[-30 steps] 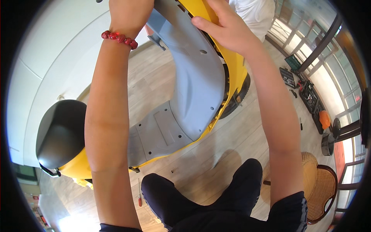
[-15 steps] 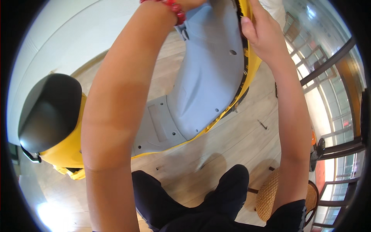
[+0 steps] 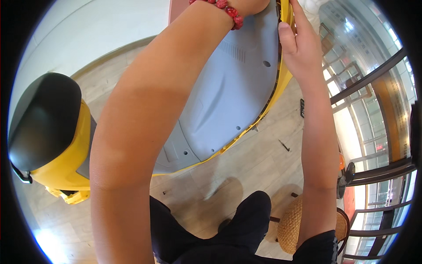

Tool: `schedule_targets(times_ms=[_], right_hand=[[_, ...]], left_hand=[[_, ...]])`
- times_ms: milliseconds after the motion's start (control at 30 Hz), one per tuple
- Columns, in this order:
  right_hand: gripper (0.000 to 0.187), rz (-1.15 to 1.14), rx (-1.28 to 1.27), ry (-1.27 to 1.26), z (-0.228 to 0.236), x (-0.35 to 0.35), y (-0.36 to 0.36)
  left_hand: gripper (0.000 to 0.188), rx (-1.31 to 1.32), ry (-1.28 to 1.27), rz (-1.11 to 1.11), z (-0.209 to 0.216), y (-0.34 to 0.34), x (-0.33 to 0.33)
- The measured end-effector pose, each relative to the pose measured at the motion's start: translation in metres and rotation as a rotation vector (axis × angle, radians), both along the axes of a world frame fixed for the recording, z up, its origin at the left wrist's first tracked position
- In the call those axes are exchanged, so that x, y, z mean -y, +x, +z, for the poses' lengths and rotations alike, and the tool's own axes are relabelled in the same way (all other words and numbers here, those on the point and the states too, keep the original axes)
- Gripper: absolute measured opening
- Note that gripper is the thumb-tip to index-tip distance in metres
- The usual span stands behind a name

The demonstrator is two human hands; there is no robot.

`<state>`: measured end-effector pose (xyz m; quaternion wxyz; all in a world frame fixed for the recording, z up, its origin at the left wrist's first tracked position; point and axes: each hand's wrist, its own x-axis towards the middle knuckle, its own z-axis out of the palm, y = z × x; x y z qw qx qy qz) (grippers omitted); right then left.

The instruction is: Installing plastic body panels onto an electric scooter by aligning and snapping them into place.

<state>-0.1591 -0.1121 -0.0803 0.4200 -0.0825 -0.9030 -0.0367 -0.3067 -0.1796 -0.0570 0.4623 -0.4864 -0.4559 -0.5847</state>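
A yellow electric scooter with a blue-grey inner body panel (image 3: pixel 237 94) stands in front of me. Along that panel's right edge runs a thin yellow side cover (image 3: pixel 285 72), with a narrow dark gap between the two in places. My right hand (image 3: pixel 303 50) grips the cover's upper part, thumb on the inner side and fingers along the outside. Across the scooter reaches my left arm, wearing a red bead bracelet (image 3: pixel 231 12). My left hand (image 3: pixel 254 5) is at the top edge above the grey panel; its fingers are cut off from view.
The scooter's black seat (image 3: pixel 46 121) is at the left. On the wooden floor lie a small dark tool (image 3: pixel 284 145) and a black object (image 3: pixel 302 108). A woven stool (image 3: pixel 289 226) stands beside my right leg, with a black fan (image 3: pixel 347 174) near the glass wall.
My left arm has moved right and up, and its hand has mostly left the picture. The dark gap beside the yellow cover looks narrower. My right hand still holds the cover; the view has shifted slightly.
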Motion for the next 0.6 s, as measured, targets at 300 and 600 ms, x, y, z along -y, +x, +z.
schedule_targets(times_ms=[300,600], right_hand=[[0.076,0.289,-0.243,-0.261,-0.022,0.003,-0.024],[0.082,0.228,-0.252,-0.462,-0.009,0.002,-0.021]], left_hand=[[0.025,-0.058,0.062,-0.028,-0.001,-0.001,-0.004],[0.023,-0.058,0.089,-0.016,-0.007,-0.004,-0.025]])
